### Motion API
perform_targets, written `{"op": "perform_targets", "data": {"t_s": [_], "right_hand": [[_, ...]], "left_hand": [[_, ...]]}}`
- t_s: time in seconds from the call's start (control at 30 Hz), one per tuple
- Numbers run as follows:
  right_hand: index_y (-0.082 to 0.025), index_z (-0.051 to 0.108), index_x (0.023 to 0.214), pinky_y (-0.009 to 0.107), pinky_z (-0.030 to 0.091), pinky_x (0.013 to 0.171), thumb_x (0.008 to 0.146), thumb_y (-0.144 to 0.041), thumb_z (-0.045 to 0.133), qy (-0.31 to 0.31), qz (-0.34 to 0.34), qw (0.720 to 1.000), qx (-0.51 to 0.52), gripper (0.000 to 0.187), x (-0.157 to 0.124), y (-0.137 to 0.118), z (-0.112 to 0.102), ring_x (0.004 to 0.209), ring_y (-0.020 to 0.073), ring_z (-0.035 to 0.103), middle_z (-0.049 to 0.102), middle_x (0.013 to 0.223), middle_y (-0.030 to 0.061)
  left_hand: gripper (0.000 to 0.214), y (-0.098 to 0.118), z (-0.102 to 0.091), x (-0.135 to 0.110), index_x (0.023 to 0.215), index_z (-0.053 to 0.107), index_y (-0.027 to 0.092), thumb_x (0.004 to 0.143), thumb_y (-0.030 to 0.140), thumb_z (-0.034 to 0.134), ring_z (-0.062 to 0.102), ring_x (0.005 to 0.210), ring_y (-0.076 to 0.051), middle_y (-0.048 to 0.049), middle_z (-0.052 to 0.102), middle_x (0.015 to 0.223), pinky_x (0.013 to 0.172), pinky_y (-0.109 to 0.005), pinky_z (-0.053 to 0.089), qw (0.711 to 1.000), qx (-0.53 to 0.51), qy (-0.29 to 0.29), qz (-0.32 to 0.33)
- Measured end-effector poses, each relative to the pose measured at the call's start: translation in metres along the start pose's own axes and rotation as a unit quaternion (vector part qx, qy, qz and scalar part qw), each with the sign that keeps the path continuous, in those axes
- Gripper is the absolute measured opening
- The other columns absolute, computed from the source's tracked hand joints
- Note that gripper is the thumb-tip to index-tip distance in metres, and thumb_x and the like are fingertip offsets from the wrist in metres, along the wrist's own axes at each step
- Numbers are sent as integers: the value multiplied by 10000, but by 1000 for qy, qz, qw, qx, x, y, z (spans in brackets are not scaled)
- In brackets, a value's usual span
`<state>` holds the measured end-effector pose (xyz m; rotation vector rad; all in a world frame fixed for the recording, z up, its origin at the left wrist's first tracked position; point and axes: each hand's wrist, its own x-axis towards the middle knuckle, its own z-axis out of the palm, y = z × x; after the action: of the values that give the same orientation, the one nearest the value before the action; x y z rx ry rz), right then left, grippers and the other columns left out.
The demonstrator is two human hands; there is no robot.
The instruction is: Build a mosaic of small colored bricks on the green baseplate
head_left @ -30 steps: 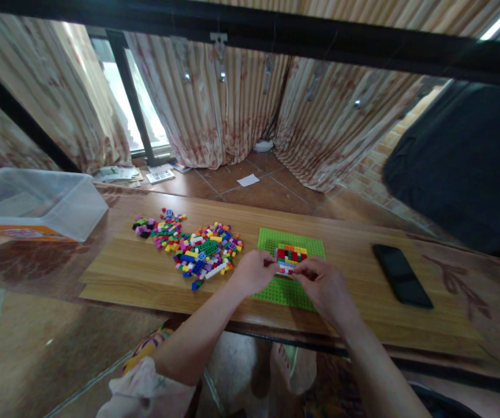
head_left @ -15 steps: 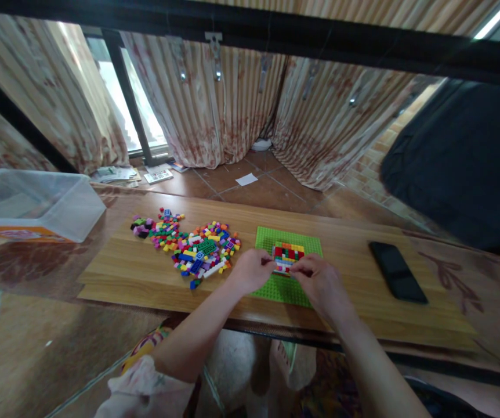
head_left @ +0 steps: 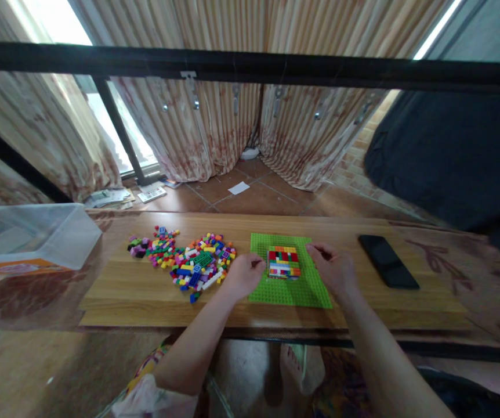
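Note:
On the green baseplate [head_left: 289, 296] sits a low block built of colourful toy bricks [head_left: 283, 263], with red, white, yellow and orange rows on top. My left hand [head_left: 245, 276] is just left of it, over the baseplate's left edge, fingers loosely curled and apart from the bricks. To the right, my right hand [head_left: 333, 268] hovers by the baseplate's right edge, its fingers bent and not touching the block. I see no brick in either hand. A heap of loose bricks [head_left: 202, 261] in many colours spreads to the left of my left hand.
A black phone [head_left: 388, 261] lies on the wooden tabletop [head_left: 145, 302] at the right. At the far left stands a clear plastic bin [head_left: 67, 235] with an orange label. Behind the table a dark bar [head_left: 241, 67] crosses in front of striped curtains [head_left: 215, 133].
Both hands have come off the brick block and moved apart, the right one farther, uncovering the block. The camera view has tilted and shifted slightly.

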<state>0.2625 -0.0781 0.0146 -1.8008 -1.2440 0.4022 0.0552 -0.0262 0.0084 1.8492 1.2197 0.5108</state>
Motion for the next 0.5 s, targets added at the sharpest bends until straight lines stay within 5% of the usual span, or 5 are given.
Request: {"op": "perform_targets", "data": {"t_s": [0.3,0.5], "right_hand": [[-131,615,1177,366,479,822,907,-343,458,-70,-30,986,-151,377,-3,0,35,896,231,655,690,1093,150],[-126,576,1239,359,454,885,928,-286,426,-100,-37,970,-217,380,-8,-12,39,1023,252,642,675,1138,162]], "left_hand": [[396,-2,12,0,1165,595,103,838,317,536,616,718,-150,-79,697,908,656,-254,466,999,-32,27,-18],[342,4,13,-6,1107,603,91,813,264,575,631,719,-160,-78,696,860,657,-261,480,999,-41,2,-21]]}}
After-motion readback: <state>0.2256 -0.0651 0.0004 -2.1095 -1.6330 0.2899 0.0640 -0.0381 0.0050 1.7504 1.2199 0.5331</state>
